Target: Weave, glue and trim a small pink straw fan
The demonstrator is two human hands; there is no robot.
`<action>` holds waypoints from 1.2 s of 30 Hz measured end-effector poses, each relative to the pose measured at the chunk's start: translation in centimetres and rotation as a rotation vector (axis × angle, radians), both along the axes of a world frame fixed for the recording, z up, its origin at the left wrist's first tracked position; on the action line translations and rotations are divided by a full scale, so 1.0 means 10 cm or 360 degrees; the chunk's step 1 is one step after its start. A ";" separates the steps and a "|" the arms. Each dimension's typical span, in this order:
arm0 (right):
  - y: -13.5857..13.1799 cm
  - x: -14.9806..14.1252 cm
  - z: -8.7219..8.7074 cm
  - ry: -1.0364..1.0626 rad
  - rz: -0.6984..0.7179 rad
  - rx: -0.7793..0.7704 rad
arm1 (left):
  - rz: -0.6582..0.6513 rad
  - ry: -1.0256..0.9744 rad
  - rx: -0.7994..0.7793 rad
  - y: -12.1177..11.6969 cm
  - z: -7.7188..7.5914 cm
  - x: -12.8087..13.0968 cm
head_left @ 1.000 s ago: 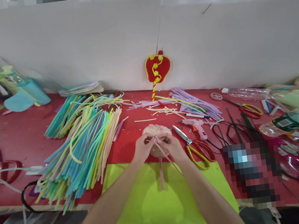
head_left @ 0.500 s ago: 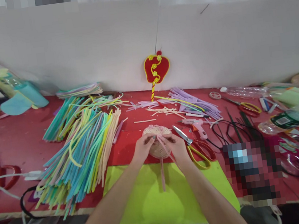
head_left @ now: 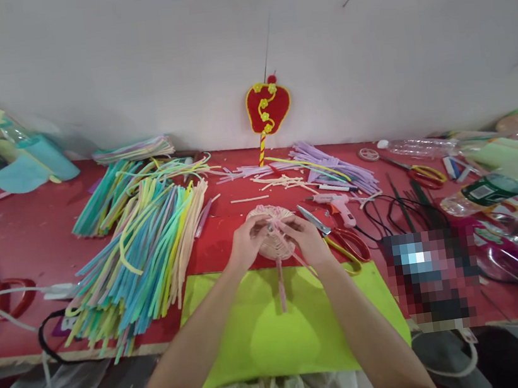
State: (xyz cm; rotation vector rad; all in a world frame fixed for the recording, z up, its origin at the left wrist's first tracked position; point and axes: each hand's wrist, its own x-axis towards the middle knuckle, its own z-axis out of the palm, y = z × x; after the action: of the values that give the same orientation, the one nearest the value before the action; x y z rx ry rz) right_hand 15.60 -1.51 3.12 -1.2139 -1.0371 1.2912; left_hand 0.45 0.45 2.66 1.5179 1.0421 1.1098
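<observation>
Both hands are at a small round fan [head_left: 273,249] of coiled cream pipe cleaners, with pink bits at its top edge and a pink handle [head_left: 282,289] pointing down toward me. Over the fan's upper part, my left hand [head_left: 249,241] is closed, thumb and fingers pinched at a pink pipe cleaner [head_left: 278,224]. Opposite it, my right hand [head_left: 307,238] pinches the same pink strand, whose loose tail hangs past the right wrist. The exact contact at the fingertips is small and partly hidden. Scissors [head_left: 336,238] with red and yellow handles lie just right of my right hand.
A bright green sheet [head_left: 283,343] lies under my forearms. Left is a big pile of coloured pipe cleaners [head_left: 147,253]; purple ones [head_left: 336,168] lie behind. A pink glue gun [head_left: 339,207] with a black cable sits right. A red fan [head_left: 269,108] stands by the wall.
My fingers shift slightly around the pink pipe cleaner, both hands still pinching over the fan. The view tilts a little downward; other things stay put.
</observation>
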 end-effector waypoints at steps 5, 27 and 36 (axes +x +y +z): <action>0.01 -0.04 -0.04 0.0326 -0.0143 0.0022 | -0.0060 -0.0010 0.0074 -0.01 -0.03 0.02; -0.26 0.01 0.00 -0.0024 -0.0050 0.0107 | -0.0412 0.0310 0.0155 -0.10 0.03 0.03; -0.23 -0.09 -0.14 -0.0123 -0.0021 0.0142 | -0.0132 0.0352 0.0151 -0.27 0.10 -0.06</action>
State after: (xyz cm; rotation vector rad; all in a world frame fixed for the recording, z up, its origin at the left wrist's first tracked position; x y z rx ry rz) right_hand 14.66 -3.76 1.76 -1.2087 -1.1290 1.1834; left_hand -0.10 -2.27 3.63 1.7747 1.0760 0.9606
